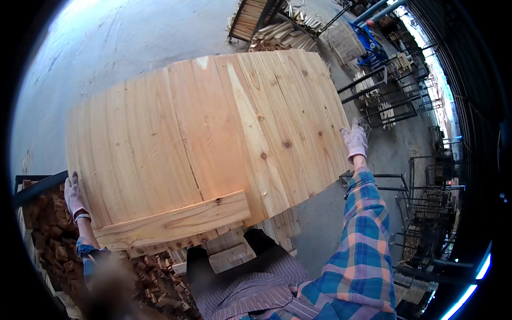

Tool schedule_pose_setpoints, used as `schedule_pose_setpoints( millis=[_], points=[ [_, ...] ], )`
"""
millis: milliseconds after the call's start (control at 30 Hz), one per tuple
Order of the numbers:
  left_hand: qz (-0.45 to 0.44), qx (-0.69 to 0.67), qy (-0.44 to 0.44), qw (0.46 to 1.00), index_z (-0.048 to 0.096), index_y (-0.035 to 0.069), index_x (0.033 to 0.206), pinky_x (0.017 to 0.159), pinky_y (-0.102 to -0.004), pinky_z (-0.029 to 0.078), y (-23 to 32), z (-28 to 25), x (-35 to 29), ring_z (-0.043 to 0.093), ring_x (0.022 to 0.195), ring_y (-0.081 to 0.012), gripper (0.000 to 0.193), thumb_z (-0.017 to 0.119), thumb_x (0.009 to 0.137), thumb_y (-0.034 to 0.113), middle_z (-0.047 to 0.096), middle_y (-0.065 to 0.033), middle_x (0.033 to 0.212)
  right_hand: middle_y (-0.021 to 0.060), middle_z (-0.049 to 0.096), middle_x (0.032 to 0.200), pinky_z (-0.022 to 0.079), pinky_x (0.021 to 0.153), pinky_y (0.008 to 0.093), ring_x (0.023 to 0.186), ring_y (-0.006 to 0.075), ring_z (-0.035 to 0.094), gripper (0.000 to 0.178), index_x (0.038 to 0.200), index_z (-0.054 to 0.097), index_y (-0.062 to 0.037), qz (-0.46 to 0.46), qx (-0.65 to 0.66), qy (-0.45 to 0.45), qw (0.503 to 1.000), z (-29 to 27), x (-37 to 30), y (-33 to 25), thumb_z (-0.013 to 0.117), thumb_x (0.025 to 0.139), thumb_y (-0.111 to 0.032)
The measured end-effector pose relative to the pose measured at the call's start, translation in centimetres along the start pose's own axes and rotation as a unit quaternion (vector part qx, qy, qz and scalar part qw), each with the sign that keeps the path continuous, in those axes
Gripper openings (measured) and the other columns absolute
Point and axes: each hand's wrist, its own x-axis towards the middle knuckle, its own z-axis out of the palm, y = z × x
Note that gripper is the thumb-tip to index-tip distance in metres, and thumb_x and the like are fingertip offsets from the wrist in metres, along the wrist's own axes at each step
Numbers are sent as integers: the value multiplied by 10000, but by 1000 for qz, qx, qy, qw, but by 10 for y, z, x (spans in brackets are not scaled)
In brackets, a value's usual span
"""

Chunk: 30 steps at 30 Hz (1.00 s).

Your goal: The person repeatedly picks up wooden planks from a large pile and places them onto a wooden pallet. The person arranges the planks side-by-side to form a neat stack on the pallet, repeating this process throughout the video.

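Note:
A wide panel of pale wooden boards (213,122), with knots and visible seams, spans the space in front of me. My left hand (76,197), in a light glove, grips the panel's left edge. On the opposite edge my right hand (356,142), gloved too, is closed with the fingers partly hidden. A separate narrow plank (176,220) lies flat across the panel's near left part, along the near edge. It touches neither hand.
Brown wood offcuts (50,234) fill a container at lower left, beside a dark metal bar (40,189). Wood strips (288,38) are heaped beyond the panel. Black metal racks (373,85) and a blue machine (369,45) stand at right. Grey concrete floor (133,34) stretches away at upper left.

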Motion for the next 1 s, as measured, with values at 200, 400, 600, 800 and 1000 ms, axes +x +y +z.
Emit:
schedule_pose_setpoints(
  millis=[200, 400, 600, 800, 1000],
  points=[
    [29, -22, 65, 997, 663, 13, 985, 683, -274, 422, -9, 22, 11, 479, 706, -113, 494, 570, 940, 496, 605, -7, 792, 195, 615, 1220, 454, 962, 422, 1164, 371, 555, 591, 1210, 620, -50, 57, 161, -3, 985, 88, 51, 49, 429, 942, -541],
    [44, 48, 120, 991, 632, 3, 1175, 940, -336, 449, -7, -6, -15, 612, 1022, -204, 453, 569, 943, 387, 671, -116, 1146, 219, 600, 1252, 442, 984, 382, 1164, 323, 569, 491, 1230, 583, 30, -27, 306, -1, 952, 103, 48, 23, 539, 947, -368],
    [0, 245, 149, 958, 648, 139, 1027, 847, -463, 495, 69, 26, -28, 623, 1008, -353, 494, 528, 867, 591, 660, -159, 1044, 162, 543, 1348, 392, 1062, 376, 1275, 272, 480, 479, 1346, 502, -25, 9, 305, -58, 950, 130, 63, 99, 567, 946, -281],
    [-17, 96, 180, 979, 347, 64, 1457, 1051, -380, 395, 42, -9, -81, 468, 1292, -296, 829, 621, 849, 557, 463, -183, 1417, 167, 492, 1396, 390, 1063, 400, 1301, 322, 447, 538, 1394, 456, -83, -182, 204, -91, 958, 52, 64, -32, 603, 904, -249],
    [47, -81, 106, 990, 347, 84, 1463, 1063, -404, 395, 28, -80, -259, 479, 1277, -362, 933, 609, 789, 673, 461, -207, 1420, 172, 441, 1443, 388, 1065, 425, 1328, 373, 413, 630, 1443, 409, -142, -468, 260, -248, 807, -40, -42, -204, 639, 861, -216]
  ],
)
